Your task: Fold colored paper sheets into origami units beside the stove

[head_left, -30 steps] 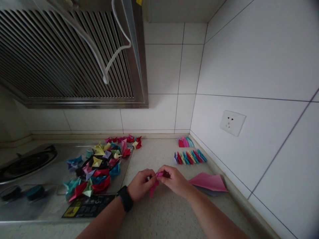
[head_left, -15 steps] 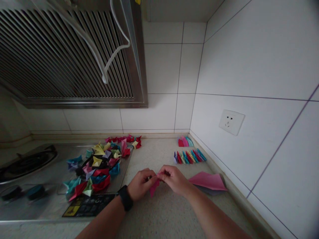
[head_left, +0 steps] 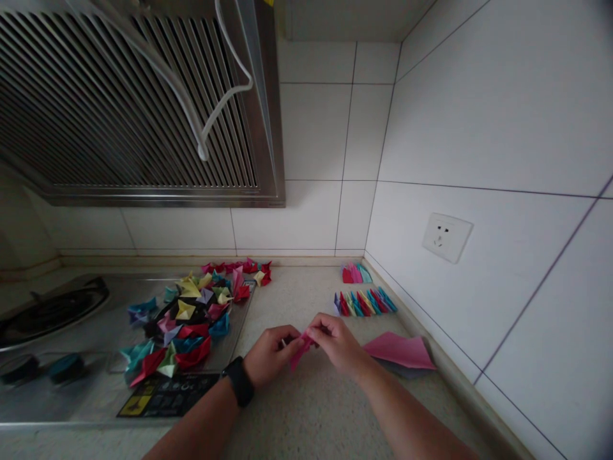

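The small, bright pink piece of folded paper (head_left: 297,356) is between the two bare hands, in front of the person, over the speckled cream stone counter (head_left: 306,421). Compared with half a second ago, the right hand (head_left: 338,345) sits slightly higher, and more of the paper shows as a slanting strip between the fingertips; its lower point is drawn up a little. That suggests the fingers are working along a fold, with the shaping still unfinished (the crease itself is too small to read).

The left hand (head_left: 269,354), wearing a black wristwatch (head_left: 239,382), pinches the paper between thumb and fingers, with no gap visible. The right thumb and forefinger close on the upper end. Whether the lower tip touches the counter, I cannot tell.

As for edges, the steel gas stove (head_left: 96,396) begins left of the left hand, bearing a loose heap of multicoloured folded paper shapes (head_left: 186,311). Near the right wrist lie flat pink paper sheets (head_left: 402,350), close to the white tiled wall (head_left: 517,128). Beyond the right hand stands a row of slim, multicoloured paper pieces (head_left: 366,302). The roomiest directions are forward-left, between row and heap, and back toward the body.
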`<state>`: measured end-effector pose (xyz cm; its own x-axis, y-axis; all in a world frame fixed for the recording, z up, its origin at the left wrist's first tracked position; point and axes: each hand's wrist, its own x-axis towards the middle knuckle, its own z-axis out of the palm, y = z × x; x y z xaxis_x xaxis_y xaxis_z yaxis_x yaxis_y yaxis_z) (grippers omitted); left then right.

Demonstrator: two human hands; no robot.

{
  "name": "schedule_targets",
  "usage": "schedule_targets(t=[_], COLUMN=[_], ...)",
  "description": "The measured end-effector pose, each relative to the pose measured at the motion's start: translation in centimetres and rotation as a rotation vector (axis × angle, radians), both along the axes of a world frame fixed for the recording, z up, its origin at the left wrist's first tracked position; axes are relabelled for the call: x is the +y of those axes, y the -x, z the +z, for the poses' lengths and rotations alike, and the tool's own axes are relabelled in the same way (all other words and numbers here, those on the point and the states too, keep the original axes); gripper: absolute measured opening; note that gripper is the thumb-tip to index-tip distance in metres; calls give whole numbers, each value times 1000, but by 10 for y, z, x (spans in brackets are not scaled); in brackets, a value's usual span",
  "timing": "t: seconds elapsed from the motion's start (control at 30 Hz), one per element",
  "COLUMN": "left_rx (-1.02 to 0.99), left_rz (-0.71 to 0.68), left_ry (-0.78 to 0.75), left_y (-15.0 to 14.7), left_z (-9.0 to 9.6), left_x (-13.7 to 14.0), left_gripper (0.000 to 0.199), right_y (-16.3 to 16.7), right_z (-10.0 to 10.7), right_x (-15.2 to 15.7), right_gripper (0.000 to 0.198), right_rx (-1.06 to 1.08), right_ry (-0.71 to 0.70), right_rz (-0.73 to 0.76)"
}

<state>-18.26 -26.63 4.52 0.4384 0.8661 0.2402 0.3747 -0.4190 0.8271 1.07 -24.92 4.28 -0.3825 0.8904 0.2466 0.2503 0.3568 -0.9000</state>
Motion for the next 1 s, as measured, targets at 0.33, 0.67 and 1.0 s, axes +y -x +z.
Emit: schedule_targets(t=[0.33,0.67,1.0], left_rx=[-46,-30,-114], left_rz=[-7,-26,-59], left_ry=[159,187,274], left_y=[4,3,3], left_z=[-2,-6,-7], left_x=[4,6,5], left_gripper=[45,39,40], right_y=[-7,-12,-14], right_z=[2,-1,4], right_x=[6,9,10], right_gripper=[40,37,37], right_rx=[62,-53,89], right_ry=[111,28,33], right_rz=[57,10,-26])
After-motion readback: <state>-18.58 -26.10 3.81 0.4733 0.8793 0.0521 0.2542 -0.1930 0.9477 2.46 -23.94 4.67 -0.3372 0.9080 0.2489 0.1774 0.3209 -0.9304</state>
